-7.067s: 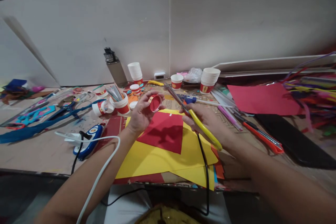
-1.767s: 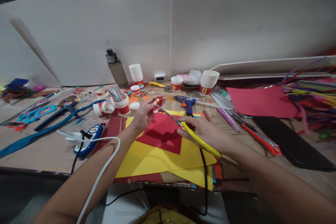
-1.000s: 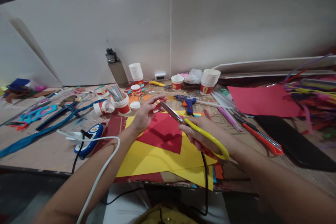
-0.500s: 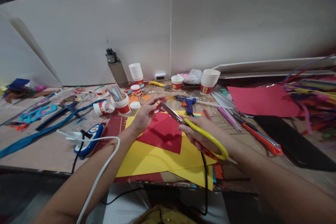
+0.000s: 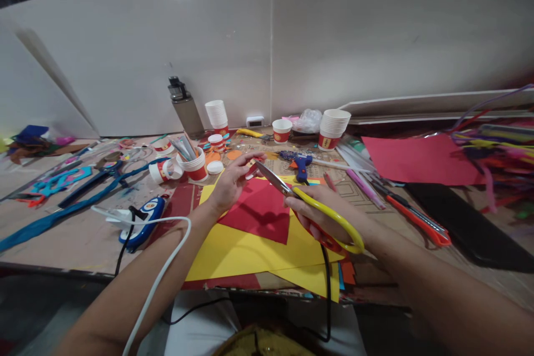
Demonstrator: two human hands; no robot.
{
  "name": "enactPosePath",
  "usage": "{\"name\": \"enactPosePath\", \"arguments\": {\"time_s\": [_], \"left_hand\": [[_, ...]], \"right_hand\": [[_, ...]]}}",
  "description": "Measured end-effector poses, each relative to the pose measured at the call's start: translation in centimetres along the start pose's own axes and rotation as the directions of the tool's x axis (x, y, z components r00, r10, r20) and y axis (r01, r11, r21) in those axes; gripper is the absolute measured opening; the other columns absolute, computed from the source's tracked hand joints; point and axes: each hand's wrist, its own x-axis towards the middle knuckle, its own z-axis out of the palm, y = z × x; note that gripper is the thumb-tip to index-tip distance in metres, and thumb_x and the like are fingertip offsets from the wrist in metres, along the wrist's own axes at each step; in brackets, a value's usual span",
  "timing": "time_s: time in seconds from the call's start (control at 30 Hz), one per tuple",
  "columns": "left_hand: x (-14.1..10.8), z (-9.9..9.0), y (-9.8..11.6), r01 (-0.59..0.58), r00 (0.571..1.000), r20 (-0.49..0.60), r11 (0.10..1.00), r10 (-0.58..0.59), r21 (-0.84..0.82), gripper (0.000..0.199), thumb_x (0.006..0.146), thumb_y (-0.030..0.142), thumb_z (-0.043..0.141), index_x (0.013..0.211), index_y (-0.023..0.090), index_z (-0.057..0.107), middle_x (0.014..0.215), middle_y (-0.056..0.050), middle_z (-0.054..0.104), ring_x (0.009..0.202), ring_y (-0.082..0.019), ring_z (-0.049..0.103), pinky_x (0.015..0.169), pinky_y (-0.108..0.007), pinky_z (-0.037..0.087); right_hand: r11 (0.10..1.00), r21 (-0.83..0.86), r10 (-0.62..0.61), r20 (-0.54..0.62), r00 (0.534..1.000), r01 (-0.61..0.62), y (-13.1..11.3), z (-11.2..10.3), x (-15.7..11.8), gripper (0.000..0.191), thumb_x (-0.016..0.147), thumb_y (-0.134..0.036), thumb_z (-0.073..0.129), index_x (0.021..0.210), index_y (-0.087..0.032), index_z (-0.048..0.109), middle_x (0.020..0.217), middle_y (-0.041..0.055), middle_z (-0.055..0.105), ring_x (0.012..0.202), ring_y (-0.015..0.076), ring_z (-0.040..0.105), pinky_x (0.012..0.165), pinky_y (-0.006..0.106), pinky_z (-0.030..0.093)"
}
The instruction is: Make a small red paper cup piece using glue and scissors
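My left hand [image 5: 231, 182] is closed, its thumb and fingers pinching a small red-and-white piece [image 5: 252, 169] that looks like part of a paper cup. Scissors [image 5: 273, 178] with a yellow and a red handle loop are gripped in my right hand [image 5: 319, 208]. Their blades point up and left, with the tips right at the small piece. Whether the blades touch it I cannot tell. Below both hands lies a red sheet [image 5: 258, 217] on top of yellow sheets [image 5: 225, 256].
A blue glue gun [image 5: 303, 168] lies just beyond my right hand. A red utility knife [image 5: 417, 219] and a black slab [image 5: 467, 228] are at right. Paper cups [image 5: 195, 171] with strips stand at left, near a blue-and-white power strip [image 5: 144, 222]. A white cable crosses my left forearm.
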Motion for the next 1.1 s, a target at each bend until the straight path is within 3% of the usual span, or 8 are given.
{"name": "enactPosePath", "arguments": {"time_s": [0.47,0.77,1.1], "left_hand": [[-0.04,0.21,0.24,0.01,1.0,-0.002,1.0,-0.01,-0.016,0.035,0.079,0.021,0.053,0.111,0.018,0.068,0.119,-0.01,0.065,0.122,-0.027,0.052,0.101,-0.04,0.041],[-0.04,0.17,0.17,0.01,1.0,0.001,1.0,-0.01,-0.004,0.036,0.079,0.021,0.054,0.112,0.019,0.068,0.119,-0.009,0.065,0.122,-0.026,0.052,0.103,-0.04,0.039],[-0.04,0.01,0.03,0.021,1.0,0.006,1.0,-0.021,0.005,0.037,0.079,0.02,0.053,0.113,0.018,0.067,0.122,-0.01,0.064,0.124,-0.027,0.05,0.102,-0.04,0.039]], "right_hand": [[0.999,0.019,-0.039,-0.003,0.999,0.039,0.79,0.13,0.27,0.033,0.091,-0.048,0.043,0.073,-0.02,0.042,0.05,-0.0057,0.049,0.034,0.0067,0.046,0.034,0.017,0.035],[0.999,0.038,0.009,-0.003,1.0,-0.009,0.37,0.28,0.08,0.031,0.091,-0.048,0.041,0.076,-0.021,0.042,0.047,-0.0068,0.046,0.03,0.0064,0.042,0.029,0.016,0.031],[0.999,0.024,-0.045,-0.013,0.999,0.045,0.68,0.15,0.17,0.032,0.092,-0.047,0.042,0.076,-0.02,0.042,0.054,-0.0052,0.05,0.035,0.0059,0.046,0.034,0.016,0.034]]}}
